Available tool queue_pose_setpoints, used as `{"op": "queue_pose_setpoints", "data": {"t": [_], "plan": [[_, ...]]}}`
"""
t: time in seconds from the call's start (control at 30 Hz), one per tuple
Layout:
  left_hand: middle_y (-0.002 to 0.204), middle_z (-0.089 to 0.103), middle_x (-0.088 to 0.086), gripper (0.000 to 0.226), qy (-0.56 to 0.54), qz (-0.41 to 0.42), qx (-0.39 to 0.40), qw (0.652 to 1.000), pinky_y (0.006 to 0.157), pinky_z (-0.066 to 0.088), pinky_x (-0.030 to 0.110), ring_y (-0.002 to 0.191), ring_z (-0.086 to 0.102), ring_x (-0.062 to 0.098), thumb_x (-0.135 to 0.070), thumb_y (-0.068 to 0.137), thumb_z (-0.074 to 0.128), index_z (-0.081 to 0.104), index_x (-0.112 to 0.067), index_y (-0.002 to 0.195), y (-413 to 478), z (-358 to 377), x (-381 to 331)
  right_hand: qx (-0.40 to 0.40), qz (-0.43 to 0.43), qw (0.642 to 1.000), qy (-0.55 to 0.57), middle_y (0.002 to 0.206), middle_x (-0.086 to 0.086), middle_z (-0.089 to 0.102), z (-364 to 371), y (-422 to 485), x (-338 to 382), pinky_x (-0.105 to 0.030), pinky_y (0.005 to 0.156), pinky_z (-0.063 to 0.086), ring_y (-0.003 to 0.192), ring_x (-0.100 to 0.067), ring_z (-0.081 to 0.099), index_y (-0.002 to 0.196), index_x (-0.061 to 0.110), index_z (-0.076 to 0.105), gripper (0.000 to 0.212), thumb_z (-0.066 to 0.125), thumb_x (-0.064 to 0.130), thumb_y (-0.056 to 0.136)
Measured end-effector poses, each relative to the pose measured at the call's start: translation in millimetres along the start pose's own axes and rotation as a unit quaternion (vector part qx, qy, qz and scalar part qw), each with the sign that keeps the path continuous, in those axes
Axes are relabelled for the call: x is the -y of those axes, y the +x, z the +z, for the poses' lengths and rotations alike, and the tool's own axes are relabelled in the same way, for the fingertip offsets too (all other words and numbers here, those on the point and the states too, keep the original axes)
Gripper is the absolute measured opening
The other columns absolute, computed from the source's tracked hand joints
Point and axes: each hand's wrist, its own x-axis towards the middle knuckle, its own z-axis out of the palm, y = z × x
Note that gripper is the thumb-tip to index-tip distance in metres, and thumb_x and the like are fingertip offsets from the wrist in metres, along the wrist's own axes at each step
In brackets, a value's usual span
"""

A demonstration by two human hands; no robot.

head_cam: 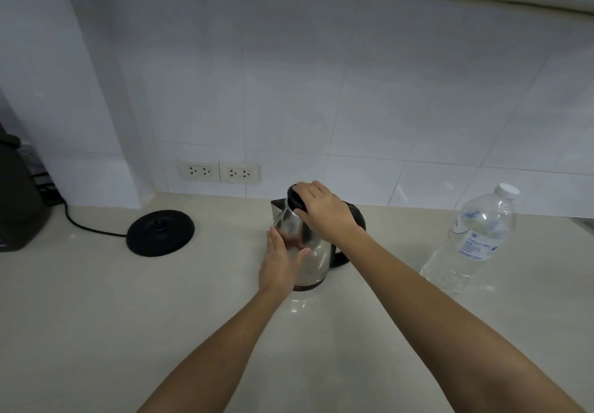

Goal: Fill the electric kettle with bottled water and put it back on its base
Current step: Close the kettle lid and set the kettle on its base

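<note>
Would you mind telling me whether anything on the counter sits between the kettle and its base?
Nothing visible does. The kettle stands on the counter to the right of the black base, with only bare surface between them. The base's cord runs off to the left, and the water bottle stands on the kettle's far side.

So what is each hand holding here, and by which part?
Both are on the kettle: left hand flat against its steel side, right hand gripping the black lid on top.
</note>
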Motion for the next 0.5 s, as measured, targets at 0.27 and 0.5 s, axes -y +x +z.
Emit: {"op": "queue_pose_setpoints", "data": {"t": [0.27, 0.5], "plan": [[0.162, 0.018, 0.005, 0.099, 0.026, 0.009, -0.004, 1.000, 0.107, 0.043, 0.041, 0.142, 0.036, 0.026, -0.059, 0.088, 0.054, -0.005, -0.015, 0.155, -0.4, -1.2, -0.6, 0.044, 0.097, 0.994, 0.031, 0.154, -0.008, 0.034, 6.5, 14.7, -4.5, -0.050, 0.110, 0.033, 0.135, -0.033, 0.040, 0.145, 0.024, 0.037, 0.052, 0.029, 0.049, 0.100], [0.162, 0.019, 0.005, 0.100, 0.046, 0.013, -0.007, 0.999, 0.105, 0.045, 0.038, 0.139, 0.040, 0.026, -0.060, 0.088, 0.053, -0.005, -0.014, 0.155, -0.1, -1.3, 0.8, -0.032, 0.123, 0.992, 0.015, 0.144, -0.014, 0.048, 16.9, 16.1, 1.7, -0.042, 0.101, 0.041, 0.115, -0.037, 0.056, 0.145, 0.019, 0.041, 0.045, 0.031, 0.030, 0.103]]}}
